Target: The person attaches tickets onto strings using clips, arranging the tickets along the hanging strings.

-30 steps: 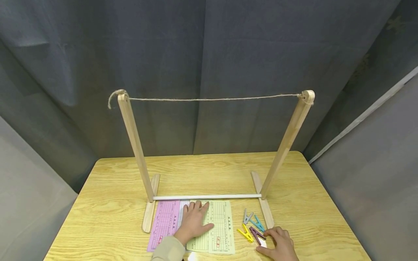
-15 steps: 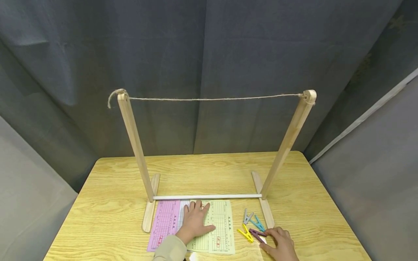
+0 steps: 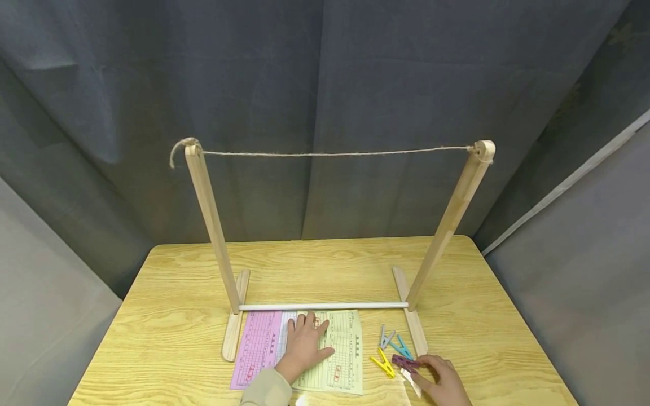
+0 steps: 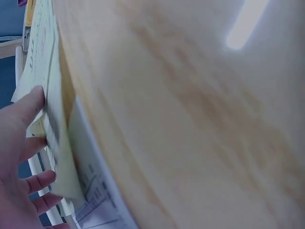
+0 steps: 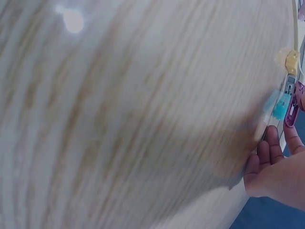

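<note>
Pinching purple clothespin with right hand, nearer right than left edge of table; resting spread-fingered left hand on yellow-green slips, about midway between those edges.

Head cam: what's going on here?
A person at a wooden table rests their left hand, fingers spread, on pale green printed forms; a pink form shows to its left. Their right hand pinches a purple clothespin, with yellow, blue and gray clothespins lying close by. Beyond the hands, a string runs between two wooden posts.
</note>
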`<state>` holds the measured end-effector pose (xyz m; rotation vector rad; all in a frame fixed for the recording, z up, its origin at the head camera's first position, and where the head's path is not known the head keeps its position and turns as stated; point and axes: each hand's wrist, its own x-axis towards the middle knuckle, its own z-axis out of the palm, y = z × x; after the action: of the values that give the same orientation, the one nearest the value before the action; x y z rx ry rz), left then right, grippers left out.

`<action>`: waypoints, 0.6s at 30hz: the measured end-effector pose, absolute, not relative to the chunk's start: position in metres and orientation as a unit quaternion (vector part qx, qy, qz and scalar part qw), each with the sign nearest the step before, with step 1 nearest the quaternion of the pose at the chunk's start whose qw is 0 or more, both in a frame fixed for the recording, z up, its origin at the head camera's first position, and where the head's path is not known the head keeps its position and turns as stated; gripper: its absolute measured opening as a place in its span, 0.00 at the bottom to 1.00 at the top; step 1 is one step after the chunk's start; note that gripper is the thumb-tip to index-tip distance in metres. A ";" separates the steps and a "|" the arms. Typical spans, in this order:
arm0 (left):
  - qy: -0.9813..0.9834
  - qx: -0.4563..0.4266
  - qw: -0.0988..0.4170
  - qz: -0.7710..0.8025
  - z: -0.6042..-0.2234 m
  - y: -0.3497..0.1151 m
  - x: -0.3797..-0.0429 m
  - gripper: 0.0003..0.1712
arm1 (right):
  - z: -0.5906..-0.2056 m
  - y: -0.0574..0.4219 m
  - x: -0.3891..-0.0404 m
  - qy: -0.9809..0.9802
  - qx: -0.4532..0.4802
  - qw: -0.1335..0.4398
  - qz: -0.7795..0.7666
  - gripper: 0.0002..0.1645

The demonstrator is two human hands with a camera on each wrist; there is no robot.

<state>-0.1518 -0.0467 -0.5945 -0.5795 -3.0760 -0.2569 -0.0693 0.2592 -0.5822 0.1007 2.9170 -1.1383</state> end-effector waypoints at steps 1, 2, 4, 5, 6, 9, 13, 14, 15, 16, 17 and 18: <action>-0.980 -0.184 0.002 -0.079 -0.594 -0.046 -0.151 0.38 | -0.582 0.259 -0.069 0.930 0.034 0.004 -0.365 0.17; -0.980 -0.184 0.004 -0.076 -0.594 -0.046 -0.151 0.37 | -0.581 0.259 -0.070 0.929 0.038 0.003 -0.369 0.17; -0.980 -0.187 0.010 -0.071 -0.592 -0.045 -0.150 0.34 | -0.581 0.258 -0.070 0.924 0.045 0.006 -0.378 0.17; -0.979 -0.189 0.015 -0.068 -0.592 -0.044 -0.150 0.33 | -0.580 0.258 -0.070 0.922 0.046 0.009 -0.384 0.17; -0.979 -0.191 0.019 -0.067 -0.591 -0.044 -0.150 0.31 | -0.580 0.258 -0.070 0.920 0.049 0.013 -0.388 0.17; -0.977 -0.202 0.034 -0.060 -0.589 -0.042 -0.148 0.25 | -0.580 0.258 -0.071 0.918 0.056 0.020 -0.392 0.18; -0.973 -0.216 0.056 -0.059 -0.589 -0.040 -0.148 0.17 | -0.580 0.258 -0.071 0.919 0.053 0.016 -0.391 0.18; -0.972 -0.218 0.059 -0.065 -0.590 -0.040 -0.148 0.15 | -0.580 0.258 -0.071 0.919 0.052 0.014 -0.391 0.18; -0.971 -0.220 0.063 -0.072 -0.590 -0.040 -0.148 0.14 | -0.580 0.258 -0.071 0.919 0.051 0.012 -0.392 0.18; -0.969 -0.222 0.066 -0.082 -0.590 -0.040 -0.147 0.12 | -0.580 0.257 -0.071 0.918 0.050 0.010 -0.393 0.18; -0.968 -0.224 0.067 -0.094 -0.590 -0.040 -0.148 0.11 | -0.580 0.257 -0.071 0.917 0.048 0.009 -0.395 0.18; -0.966 -0.227 0.069 -0.106 -0.589 -0.040 -0.148 0.10 | -0.579 0.257 -0.071 0.917 0.048 0.006 -0.395 0.17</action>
<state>-0.1476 -0.0397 -0.5895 -0.6822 -2.9083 -0.3203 -0.0710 0.2572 -0.5795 0.1512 2.8709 -1.2375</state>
